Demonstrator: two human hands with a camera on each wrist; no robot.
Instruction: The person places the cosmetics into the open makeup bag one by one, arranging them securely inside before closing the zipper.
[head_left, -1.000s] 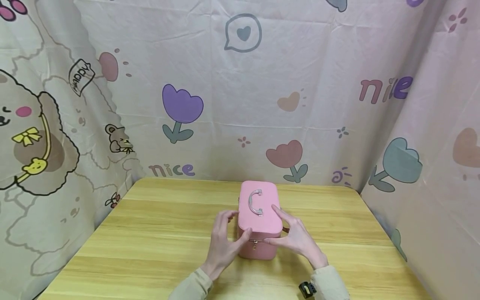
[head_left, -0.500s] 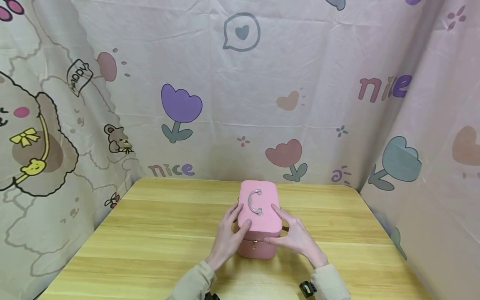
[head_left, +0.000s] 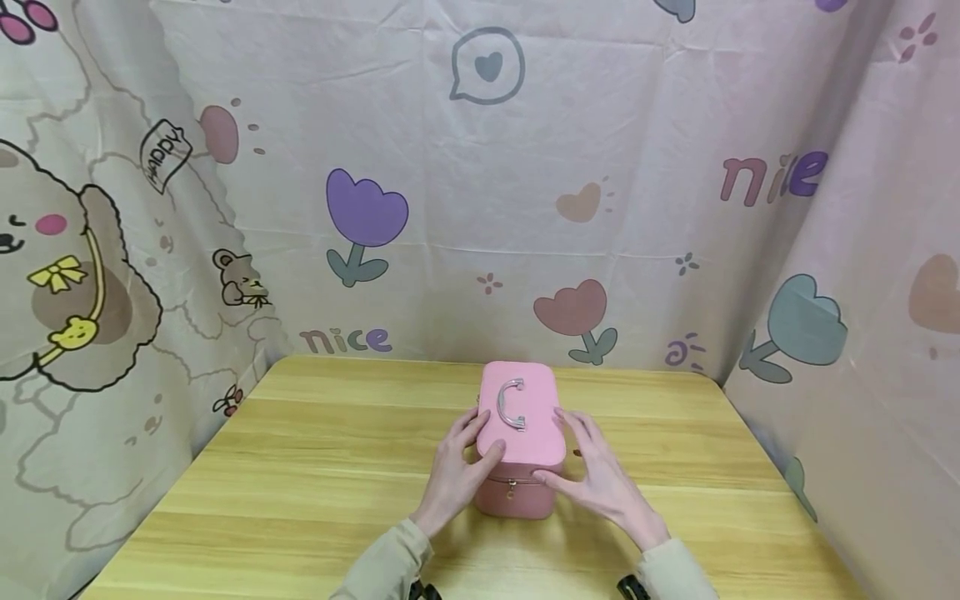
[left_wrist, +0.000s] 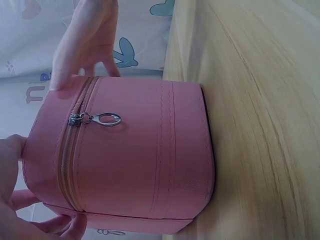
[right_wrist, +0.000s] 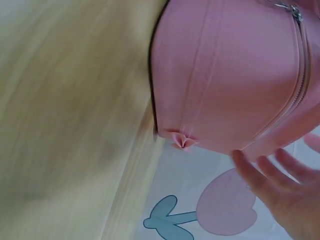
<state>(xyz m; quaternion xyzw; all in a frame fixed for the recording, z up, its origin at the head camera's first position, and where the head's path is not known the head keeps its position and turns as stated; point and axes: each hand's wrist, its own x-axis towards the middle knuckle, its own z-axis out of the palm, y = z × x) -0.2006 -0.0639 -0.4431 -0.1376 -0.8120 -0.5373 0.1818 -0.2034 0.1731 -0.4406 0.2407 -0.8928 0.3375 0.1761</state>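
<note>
A pink zippered makeup case (head_left: pixel 517 497) stands upright on the table, lid closed. A curved silver handle (head_left: pixel 502 406) sits on its lid. My left hand (head_left: pixel 454 477) holds the case at its left front corner, thumb on the lid's edge and fingers along the side. On the right, my right hand (head_left: pixel 603 482) is spread round the other corner, thumb at the front near the zipper and fingertips right at the lid's edge. The left wrist view shows the metal zipper pull (left_wrist: pixel 107 119) hanging at the front. Loosely spread fingers (right_wrist: pixel 257 180) appear beside the case in the right wrist view.
The wooden table (head_left: pixel 337 442) extends around the case. Behind it and at both sides hangs a pale patterned cloth (head_left: pixel 465 167). A small pink tab (right_wrist: pixel 184 141) sticks out low on the case's side. Black wrist gear (head_left: pixel 632 587) shows at the right sleeve.
My left fingers have come up from beside the case onto the lid's left edge. My right hand has shifted slightly right, its fingers drawing back from the lid top. The case stays put.
</note>
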